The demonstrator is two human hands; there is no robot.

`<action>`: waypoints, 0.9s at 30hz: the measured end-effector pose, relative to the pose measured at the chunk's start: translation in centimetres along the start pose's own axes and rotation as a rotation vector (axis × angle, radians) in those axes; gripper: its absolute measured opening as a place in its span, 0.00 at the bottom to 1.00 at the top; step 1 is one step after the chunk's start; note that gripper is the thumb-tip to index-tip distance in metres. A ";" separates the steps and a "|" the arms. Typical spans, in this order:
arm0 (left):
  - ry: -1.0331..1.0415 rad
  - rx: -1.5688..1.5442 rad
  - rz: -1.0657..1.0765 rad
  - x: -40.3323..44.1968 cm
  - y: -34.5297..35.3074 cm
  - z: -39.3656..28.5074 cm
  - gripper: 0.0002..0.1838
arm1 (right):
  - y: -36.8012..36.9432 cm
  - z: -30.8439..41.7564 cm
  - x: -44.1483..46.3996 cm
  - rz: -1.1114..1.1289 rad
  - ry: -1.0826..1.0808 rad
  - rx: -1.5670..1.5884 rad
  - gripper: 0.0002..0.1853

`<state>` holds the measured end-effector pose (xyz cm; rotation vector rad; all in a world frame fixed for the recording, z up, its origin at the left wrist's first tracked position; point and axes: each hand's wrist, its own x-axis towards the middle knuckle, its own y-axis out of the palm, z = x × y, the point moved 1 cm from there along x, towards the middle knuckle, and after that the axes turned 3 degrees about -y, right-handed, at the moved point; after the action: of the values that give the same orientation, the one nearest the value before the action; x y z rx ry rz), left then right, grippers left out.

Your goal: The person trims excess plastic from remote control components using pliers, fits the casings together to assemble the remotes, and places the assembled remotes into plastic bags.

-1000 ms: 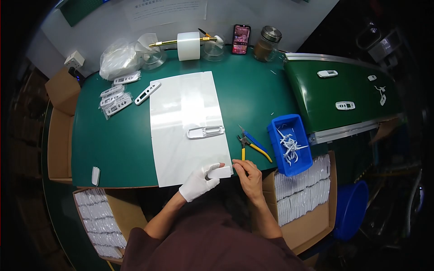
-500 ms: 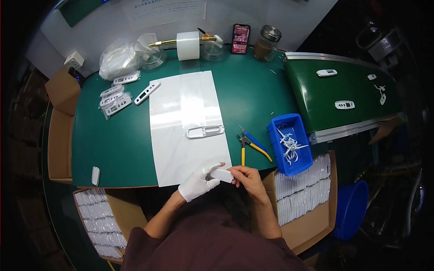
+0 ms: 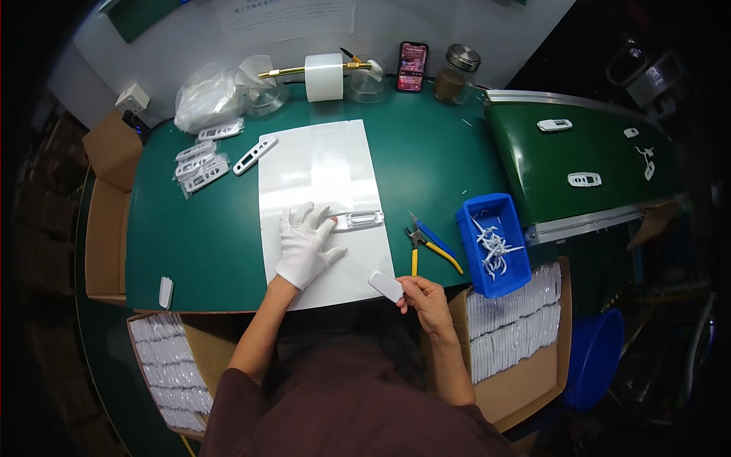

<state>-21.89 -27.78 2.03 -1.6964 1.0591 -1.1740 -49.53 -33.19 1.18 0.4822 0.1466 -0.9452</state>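
Note:
My left hand (image 3: 304,245), in a white glove with bare fingertips, lies over the white sheet (image 3: 327,293) with its fingers spread. Its fingertips reach the left end of a white plastic casing (image 3: 362,219) that has a long slot. Whether they press on it, I cannot tell. Between thumb and fingers, my right hand (image 3: 426,305) grips a small white plastic cover (image 3: 386,286) with a rounded end, just above the sheet's lower right corner. Yellow-handled cutters (image 3: 417,247) and a blue-handled tool (image 3: 432,238) lie to the right of the sheet.
A blue bin (image 3: 462,228) holds white scraps. Several bagged devices (image 3: 204,171) and one unbagged device (image 3: 255,154) lie left. A film roll (image 3: 324,78), phone (image 3: 412,67) and jar (image 3: 457,74) stand behind. Right is a green conveyor (image 3: 533,152); filled cartons (image 3: 563,335) flank me.
My left hand has let go of the white cover and moved up and left to the slotted casing, its fingers spreading. My right hand keeps the cover, now tilted more.

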 end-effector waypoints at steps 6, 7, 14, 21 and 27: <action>-0.038 -0.058 0.069 1.9 -0.1 0.4 0.33 | -0.1 -0.1 -0.2 -0.008 0.013 -0.005 0.13; -0.041 -0.058 0.069 2.2 -0.4 0.4 0.33 | -0.1 -0.2 -0.1 -0.002 0.010 -0.006 0.13; -0.008 -0.113 0.071 4.0 -0.3 1.1 0.23 | -0.2 -0.4 0.0 -0.001 0.005 -0.016 0.13; 0.100 -0.204 -0.036 4.3 -0.1 1.7 0.09 | -0.6 -0.4 0.1 0.001 0.020 0.029 0.14; 0.185 -0.298 -0.258 3.9 0.0 1.7 0.05 | -0.7 -0.4 0.2 -0.009 0.020 0.087 0.14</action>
<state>-19.40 -31.18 2.76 -2.0335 1.2009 -1.4137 -49.95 -33.51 0.50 0.5722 0.1262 -0.9586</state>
